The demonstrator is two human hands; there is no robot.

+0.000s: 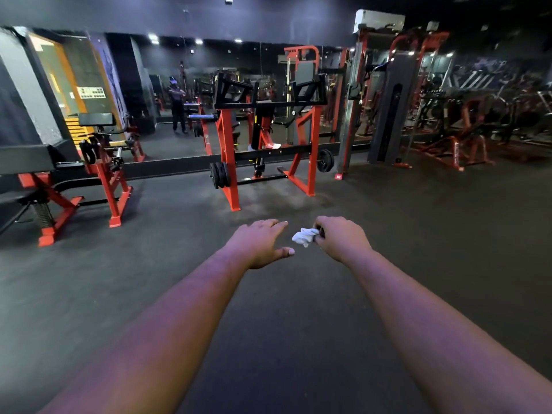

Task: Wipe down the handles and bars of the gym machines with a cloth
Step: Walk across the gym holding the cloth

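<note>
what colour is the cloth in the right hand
White. The cloth is bunched in the right hand, clearest in the head view.

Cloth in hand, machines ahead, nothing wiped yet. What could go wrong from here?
1. The white cloth is bunched small in the right hand, with only a wad sticking out; it may cover little of a bar per pass unless unfolded.
2. The left hand is open and holds nothing, so bare skin may land on unwiped handles.
3. The red frame machine ahead has weight plates low on its side, a possible shin knock.
</note>
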